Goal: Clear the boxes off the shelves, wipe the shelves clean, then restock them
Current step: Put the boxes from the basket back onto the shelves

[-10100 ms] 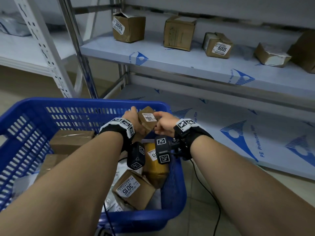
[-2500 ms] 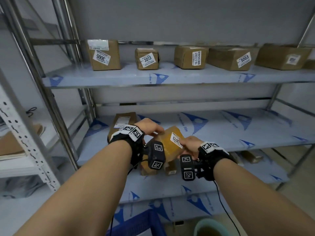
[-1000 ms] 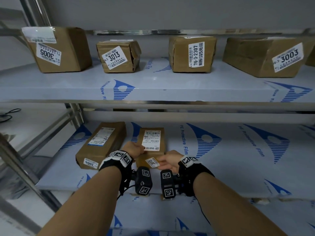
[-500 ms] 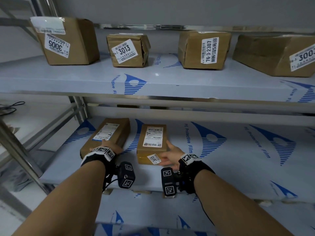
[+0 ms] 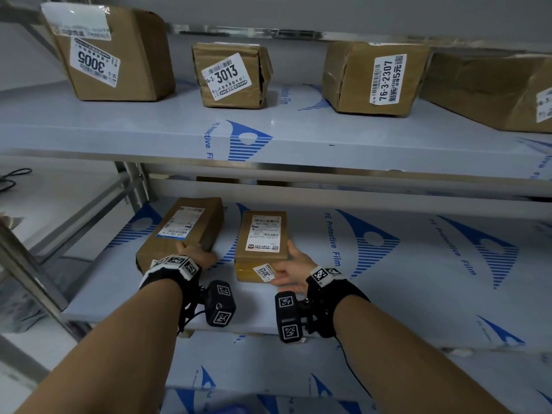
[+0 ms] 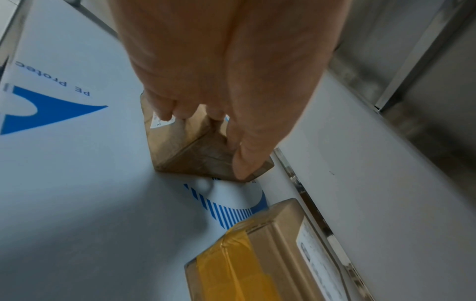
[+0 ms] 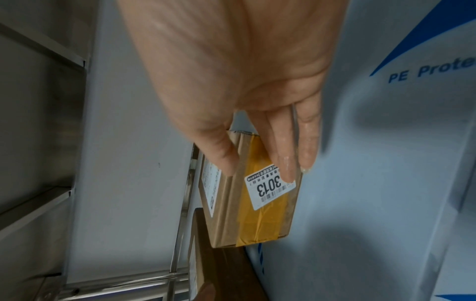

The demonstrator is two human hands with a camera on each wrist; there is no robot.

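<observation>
**Restocking the middle shelf, two boxes down so far**

Metal shelving with blue-printed protective film fills the whole view, and the landmark to go by is the middle shelf [image 5: 388,294]. Going left to right along it: at its left end lies the long flat box [image 5: 182,231], long axis running front to back and angled a bit leftward at the near end. The person's left hand [image 5: 194,255] sits on the near right corner of that box, fingers [image 6: 165,108] draped over the top edge and the thumb down the side, so it's a light hold round the corner rather than a firm squeeze.

Just right of that, near but not touching, is the 3013 box [image 5: 263,246] with yellow tape on its near face. It lies flat on the middle shelf too, long axis front to back, pretty square to the shelf edge. The right hand [image 5: 291,267] is against its near right corner: straight fingers [image 7: 285,163] laid flat on the taped face, thumb up along the top edge. Looks spread and pressing, not gripping.

Best guess is both boxes are getting nudged straight. Each box lies directly ahead of its own hand, so any push goes along the long axis, toward the back. Everything right of the 3013 box on the middle shelf is bare film.

Above the middle shelf, four more boxes sit on the upper shelf [image 5: 268,135].
</observation>
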